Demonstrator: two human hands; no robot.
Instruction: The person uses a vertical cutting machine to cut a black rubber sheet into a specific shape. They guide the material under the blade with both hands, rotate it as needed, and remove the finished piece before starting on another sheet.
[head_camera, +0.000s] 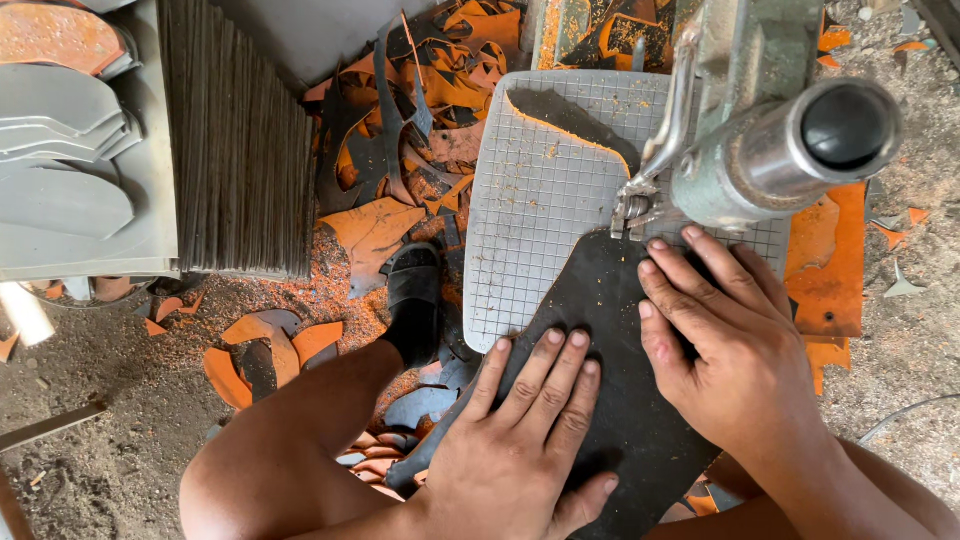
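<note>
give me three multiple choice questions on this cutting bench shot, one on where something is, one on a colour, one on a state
1. Where does the dark rubber sheet lie?
A. on the gridded white cutting table
B. on the stacked grey sheets
C. on the ground

2. What colour are most scraps on the ground?
A. blue
B. orange
C. green

3. How do the left hand and right hand stand?
A. clenched in fists
B. lifted clear
C. pressed flat on the sheet

Key: 1 A, its front edge reaches the blade on the table; 2 B, orange offcuts show all round; 3 C, fingers lie spread on it.
</note>
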